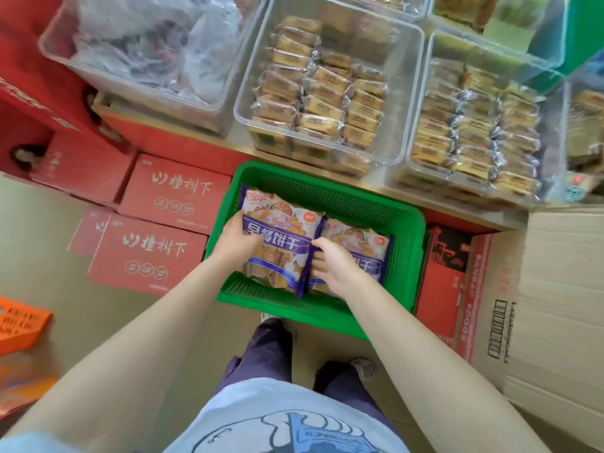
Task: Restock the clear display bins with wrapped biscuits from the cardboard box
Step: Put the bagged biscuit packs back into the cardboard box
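Two purple-and-white biscuit bags lie in a green plastic basket point(405, 243) on the floor below the shelf. My left hand point(237, 238) grips the left edge of the larger bag point(281, 246). Resting on the smaller right bag point(366, 243), my right hand point(330, 266) has its fingers curled between the two bags. Above, a clear display bin point(248, 103) at the centre holds rows of wrapped biscuits, and a second clear bin point(421, 103) to its right is also filled with them. A big cardboard box point(555, 289) stands at the right.
Red cartons point(147, 253) are stacked on the floor at the left. Another clear bin point(65, 57) at upper left holds crumpled plastic bags. An orange crate point(19, 325) sits at far left. My feet point(362, 367) stand just behind the basket.
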A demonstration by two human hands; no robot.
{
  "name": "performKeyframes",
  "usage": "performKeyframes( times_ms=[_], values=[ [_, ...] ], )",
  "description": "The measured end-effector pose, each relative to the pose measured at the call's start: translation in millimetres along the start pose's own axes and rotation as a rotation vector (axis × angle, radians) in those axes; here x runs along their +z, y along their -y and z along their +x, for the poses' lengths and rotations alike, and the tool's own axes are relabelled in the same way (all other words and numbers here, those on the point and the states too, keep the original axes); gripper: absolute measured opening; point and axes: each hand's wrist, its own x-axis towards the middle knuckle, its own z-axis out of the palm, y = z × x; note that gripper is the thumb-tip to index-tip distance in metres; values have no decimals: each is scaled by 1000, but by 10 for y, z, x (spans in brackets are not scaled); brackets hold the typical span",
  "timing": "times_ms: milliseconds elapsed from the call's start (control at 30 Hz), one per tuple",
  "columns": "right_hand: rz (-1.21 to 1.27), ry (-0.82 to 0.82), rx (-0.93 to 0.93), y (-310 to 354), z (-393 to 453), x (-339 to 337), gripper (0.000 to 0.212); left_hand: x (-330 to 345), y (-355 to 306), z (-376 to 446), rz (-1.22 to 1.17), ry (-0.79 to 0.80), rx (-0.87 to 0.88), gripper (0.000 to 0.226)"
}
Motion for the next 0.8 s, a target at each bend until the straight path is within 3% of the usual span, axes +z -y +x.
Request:
performKeyframes(
  times_ms=[100,200,467,533,667,800],
  values=[
    [22,-20,-159,243,-417,-230,23,193,-296,-232,87,-60,229,50],
    [46,-51,-392,549,-1069,-649,18,507,-785,-525,63,32,368,19],
    [-11,-405,-1011,740,-2908,-2735,24,1992,-2161,-2006,41,233,787,23],
    [-99,-492,-1023,605,-3074,-3370,24,2452,-2360,-2435,93,183,963,20],
    [-396,-614,-833,246,-2995,-4632,22,3298,-2633,-3083,196,7,1278,17],
    [-705,-637,-657,-1,-2697,-5604,15,3942,-2728,-3182,387,-66,1266,17]
  ],
)
